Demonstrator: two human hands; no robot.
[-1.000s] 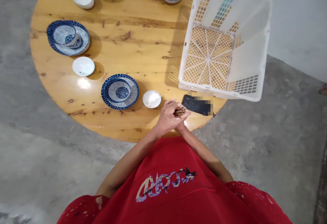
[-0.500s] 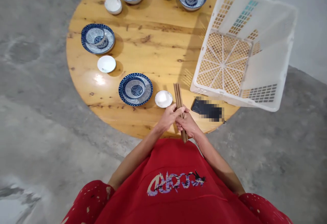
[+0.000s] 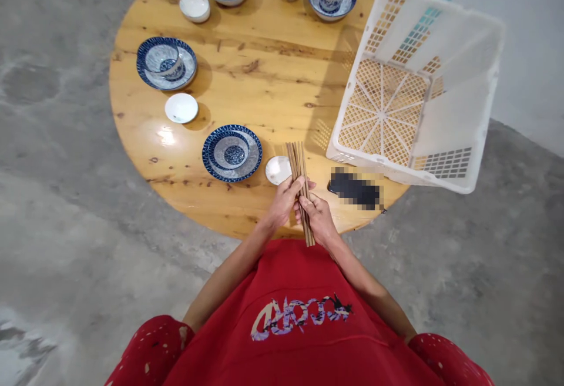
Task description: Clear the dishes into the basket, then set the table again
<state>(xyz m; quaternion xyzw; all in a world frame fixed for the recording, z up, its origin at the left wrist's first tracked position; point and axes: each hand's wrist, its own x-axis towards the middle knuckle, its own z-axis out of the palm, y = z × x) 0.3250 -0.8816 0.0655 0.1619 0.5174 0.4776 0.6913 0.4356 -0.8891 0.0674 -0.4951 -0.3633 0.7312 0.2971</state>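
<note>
A bundle of brown wooden chopsticks (image 3: 298, 160) is gripped by both hands above the table's near edge, its far ends slightly fanned. My left hand (image 3: 285, 199) is closed around the bundle's middle from the left. Just below it, my right hand (image 3: 318, 217) is closed on the same chopsticks from the right, thumb laid across them. Partly behind the chopsticks sits a small white dish (image 3: 277, 170). To its left, a blue-patterned bowl (image 3: 233, 154) rests on a matching plate (image 3: 253, 165).
On the round wooden table (image 3: 264, 86), a large white plastic basket (image 3: 383, 165) stands tilted in view at right. A dark phone (image 3: 352, 189), partly pixelated, lies in front of it. More blue bowls on plates and small white bowls (image 3: 181, 108) line the left and far edges.
The chopsticks have swung a little left and their far ends have spread apart. Both hands have shifted slightly left, still gripping them.
</note>
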